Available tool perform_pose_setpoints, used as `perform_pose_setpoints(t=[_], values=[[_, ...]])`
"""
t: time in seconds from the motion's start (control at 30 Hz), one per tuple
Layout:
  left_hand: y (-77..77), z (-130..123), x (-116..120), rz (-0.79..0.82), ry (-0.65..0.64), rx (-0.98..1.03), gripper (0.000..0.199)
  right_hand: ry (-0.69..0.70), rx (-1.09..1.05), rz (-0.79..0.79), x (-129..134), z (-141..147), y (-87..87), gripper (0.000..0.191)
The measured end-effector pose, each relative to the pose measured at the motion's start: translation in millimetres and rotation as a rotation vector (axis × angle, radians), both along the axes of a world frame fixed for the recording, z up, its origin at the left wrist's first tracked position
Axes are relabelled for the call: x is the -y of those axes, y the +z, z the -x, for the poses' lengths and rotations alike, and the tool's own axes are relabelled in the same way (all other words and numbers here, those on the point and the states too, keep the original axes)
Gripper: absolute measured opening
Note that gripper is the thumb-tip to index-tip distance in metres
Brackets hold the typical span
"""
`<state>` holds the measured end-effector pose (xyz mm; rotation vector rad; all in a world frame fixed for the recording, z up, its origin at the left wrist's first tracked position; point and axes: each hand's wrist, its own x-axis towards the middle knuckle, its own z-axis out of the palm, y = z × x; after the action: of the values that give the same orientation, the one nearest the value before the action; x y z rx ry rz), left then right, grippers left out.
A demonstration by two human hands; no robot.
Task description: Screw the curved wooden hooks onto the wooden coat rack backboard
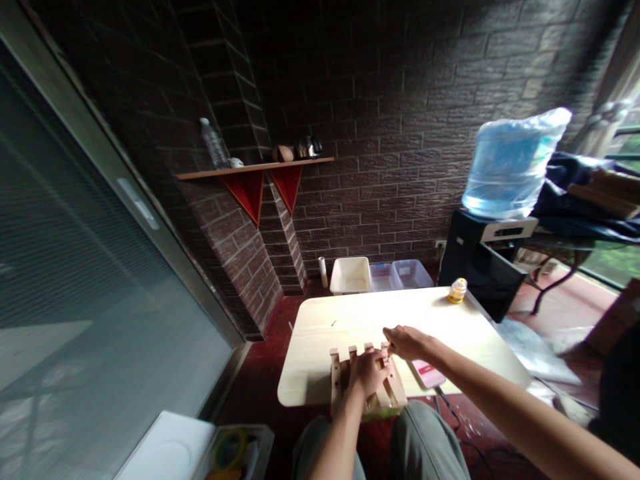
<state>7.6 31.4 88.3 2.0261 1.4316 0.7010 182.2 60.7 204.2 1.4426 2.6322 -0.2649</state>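
Note:
A small wooden piece made of parallel slats with round holes [337,377] lies at the table's near edge, above my knees. My left hand [368,372] presses down on its middle slats, with the fingers curled over the wood. Just above the far end of the rightmost slat is my right hand [406,343], closed in a fist. Whatever it grips is mostly hidden; something small shows under the fingers, touching or nearly touching the slat. Beside the wooden piece, to the right, lies a flat pink-and-white object [429,375], partly beneath my right forearm.
The pale table [310,333] carries a small dark thin item [333,323] and a yellow-and-white jar [457,291]. Behind it stand a cream bin [350,273] and clear bins [411,273]. A water dispenser [475,260] is at right. An open box [237,450] sits lower left.

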Motion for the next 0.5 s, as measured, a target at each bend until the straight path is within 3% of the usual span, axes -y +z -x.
perform_pose_setpoints(t=[0.5], values=[[1.0,3.5,1.2,-0.040,-0.032,-0.092,0.027,-0.030,0.010,-0.019,2.7,3.9,-2.4,0.029]])
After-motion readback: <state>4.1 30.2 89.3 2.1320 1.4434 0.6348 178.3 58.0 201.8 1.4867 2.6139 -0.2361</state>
